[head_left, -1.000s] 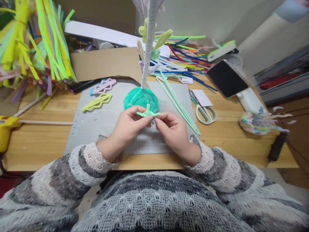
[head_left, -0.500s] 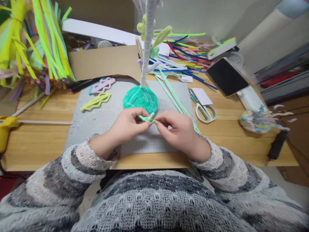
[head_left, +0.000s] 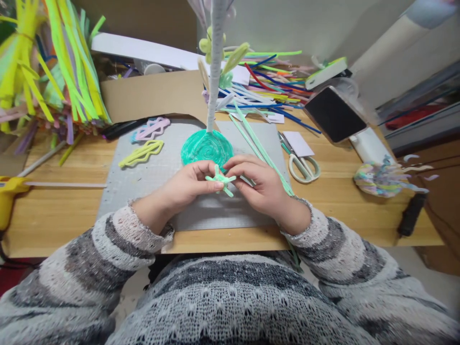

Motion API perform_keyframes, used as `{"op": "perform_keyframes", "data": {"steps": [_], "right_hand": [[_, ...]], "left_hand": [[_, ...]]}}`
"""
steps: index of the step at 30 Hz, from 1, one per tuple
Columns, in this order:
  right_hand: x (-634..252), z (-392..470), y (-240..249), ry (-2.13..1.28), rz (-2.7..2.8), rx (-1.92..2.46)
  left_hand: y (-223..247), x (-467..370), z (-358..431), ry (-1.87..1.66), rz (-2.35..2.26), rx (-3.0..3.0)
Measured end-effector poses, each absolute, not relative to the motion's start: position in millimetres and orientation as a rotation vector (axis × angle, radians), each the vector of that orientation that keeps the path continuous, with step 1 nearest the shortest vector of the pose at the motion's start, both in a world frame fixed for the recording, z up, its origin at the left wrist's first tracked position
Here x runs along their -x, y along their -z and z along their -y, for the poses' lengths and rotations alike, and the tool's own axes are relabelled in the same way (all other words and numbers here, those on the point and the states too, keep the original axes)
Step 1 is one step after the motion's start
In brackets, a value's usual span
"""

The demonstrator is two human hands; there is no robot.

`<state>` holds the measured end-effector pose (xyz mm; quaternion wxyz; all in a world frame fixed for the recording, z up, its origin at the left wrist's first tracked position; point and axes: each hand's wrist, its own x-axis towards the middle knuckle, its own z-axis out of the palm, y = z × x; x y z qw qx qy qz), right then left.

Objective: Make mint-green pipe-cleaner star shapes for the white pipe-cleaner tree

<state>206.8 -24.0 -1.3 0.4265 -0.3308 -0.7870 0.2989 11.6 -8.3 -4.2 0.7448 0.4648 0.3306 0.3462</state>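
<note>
A small mint-green pipe cleaner shape (head_left: pixel 223 179) with several short arms spreads out like a star over the mat. My left hand (head_left: pixel 179 187) is closed on its left side, thumb lying across the front. On the other side, the curled fingers of my right hand (head_left: pixel 260 184) close at the tip of one arm; their exact contact is partly hidden. Just behind the hands lies a teal coiled disc base (head_left: pixel 206 147). From it rises a white wrapped stem (head_left: pixel 214 72) bearing a yellow flower (head_left: pixel 206 45) and leaves.
Mint-green pipe cleaners (head_left: pixel 260 146) lie right of the base on the grey cutting mat (head_left: pixel 143 191). Zigzag pieces (head_left: pixel 142 153) lie left. Scissors (head_left: pixel 304 167), a phone (head_left: pixel 336 114) and a fluffy pastel piece (head_left: pixel 377 178) stand right. A yellow glue gun (head_left: pixel 10 196) sits at the left edge.
The pipe cleaner shape has turned to face up, its arms now showing spread out. My right fingers have shifted from a tight pinch to a looser curl around its right side.
</note>
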Motion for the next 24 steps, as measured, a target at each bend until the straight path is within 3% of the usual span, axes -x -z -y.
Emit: {"op": "perform_keyframes", "data": {"steps": [12,24], "right_hand": [[-188,28,13,-1.292,1.428,0.915],[-188,29,15,-1.245,1.313,1.064]], "left_hand": [[2,-18,12,-0.872,-0.751,-0.911],[10,-19,13,-0.999,-0.823,-1.07]]}}
